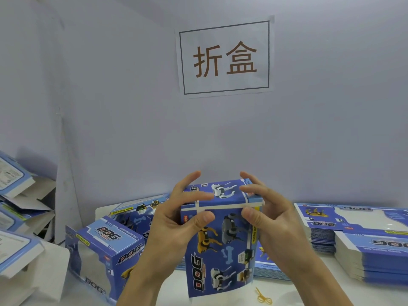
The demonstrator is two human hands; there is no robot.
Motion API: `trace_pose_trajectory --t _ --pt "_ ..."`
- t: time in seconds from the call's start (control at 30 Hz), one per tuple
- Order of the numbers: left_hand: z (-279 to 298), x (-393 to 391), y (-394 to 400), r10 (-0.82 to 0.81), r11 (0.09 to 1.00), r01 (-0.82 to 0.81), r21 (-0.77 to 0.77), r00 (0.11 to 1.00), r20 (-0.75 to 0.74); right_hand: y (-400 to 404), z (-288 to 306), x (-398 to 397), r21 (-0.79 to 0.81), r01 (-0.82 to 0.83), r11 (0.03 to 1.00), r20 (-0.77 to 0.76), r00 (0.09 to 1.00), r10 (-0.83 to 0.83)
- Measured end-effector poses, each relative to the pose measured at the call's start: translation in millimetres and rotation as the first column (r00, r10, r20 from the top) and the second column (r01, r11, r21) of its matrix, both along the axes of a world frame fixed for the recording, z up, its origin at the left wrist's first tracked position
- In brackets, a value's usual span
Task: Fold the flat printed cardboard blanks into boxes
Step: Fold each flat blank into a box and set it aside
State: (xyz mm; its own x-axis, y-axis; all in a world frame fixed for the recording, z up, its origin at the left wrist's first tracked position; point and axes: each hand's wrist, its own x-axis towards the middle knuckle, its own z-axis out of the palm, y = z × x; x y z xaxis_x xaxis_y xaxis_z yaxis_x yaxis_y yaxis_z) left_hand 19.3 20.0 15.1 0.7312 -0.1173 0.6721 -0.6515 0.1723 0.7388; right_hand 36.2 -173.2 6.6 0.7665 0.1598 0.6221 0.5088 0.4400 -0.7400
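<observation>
Right now the left hand point(176, 219) and the right hand point(267, 215) each have a grip on the sides of a blue box point(218, 237) held up over the desk point(309, 292), thumbs pinching the front and fingers pressing the top flap, so the step looks like closing the top. Next, I think the flap must be pushed flat and tucked in. Farther back, one finished box point(101, 250) stands at the left and flat blanks point(362, 237) are stacked at the right.
</observation>
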Motion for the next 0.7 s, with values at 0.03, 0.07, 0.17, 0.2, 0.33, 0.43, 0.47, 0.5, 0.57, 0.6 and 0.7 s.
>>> trace_pose_trajectory --t 0.03,0.07,0.17,0.2,0.33,0.43,0.47,0.5,0.57,0.6,0.7 --pt "0.4 -0.2 0.8 0.010 1.000 -0.010 0.011 1.000 0.000 0.3 0.8 -0.1 0.002 -0.007 1.000 -0.002 1.000 0.007" --pt "1.1 -0.5 1.1 0.019 1.000 -0.019 0.017 1.000 -0.001 0.1 1.0 0.0 0.006 -0.011 1.000 -0.002 1.000 0.011" --pt "0.3 0.1 0.8 0.032 0.999 -0.033 0.029 0.999 0.016 -1.4 0.4 -0.2 0.029 -0.039 0.999 -0.011 0.999 0.039" --pt "0.1 0.2 0.1 0.042 0.998 -0.043 0.035 0.999 0.023 -2.1 0.6 -0.4 0.043 -0.050 0.998 -0.014 0.999 0.051" --pt "-0.9 1.2 -2.1 0.055 0.997 -0.056 0.045 0.998 0.029 -5.3 -0.2 -0.4 0.060 -0.054 0.997 -0.014 0.998 0.055" --pt "-1.1 1.7 -1.6 0.049 0.998 -0.050 0.033 0.999 0.013 -3.7 -1.8 0.3 0.054 -0.032 0.998 -0.004 0.999 0.033" --pt "-1.2 2.1 -1.0 0.046 0.999 -0.046 0.026 0.999 0.008 -2.6 -1.2 0.1 0.059 -0.026 0.998 -0.007 1.000 0.026" --pt "-1.3 2.6 -0.5 0.045 0.999 -0.045 0.021 0.999 0.005 -1.7 -0.6 0.2 0.064 -0.026 0.998 -0.008 1.000 0.026" --pt "-2.2 3.8 0.2 0.053 0.998 -0.053 0.022 0.999 0.011 -0.9 0.1 -0.2 0.072 -0.029 0.997 -0.008 1.000 0.030" --pt "-2.8 4.4 0.3 0.060 0.998 -0.060 0.027 0.998 0.018 -1.0 0.4 -0.5 0.073 -0.023 0.997 -0.010 1.000 0.024" --pt "-4.2 6.0 0.2 0.068 0.996 -0.070 0.050 0.997 0.032 -2.4 -0.6 0.2 0.086 0.007 0.996 -0.013 1.000 -0.005"
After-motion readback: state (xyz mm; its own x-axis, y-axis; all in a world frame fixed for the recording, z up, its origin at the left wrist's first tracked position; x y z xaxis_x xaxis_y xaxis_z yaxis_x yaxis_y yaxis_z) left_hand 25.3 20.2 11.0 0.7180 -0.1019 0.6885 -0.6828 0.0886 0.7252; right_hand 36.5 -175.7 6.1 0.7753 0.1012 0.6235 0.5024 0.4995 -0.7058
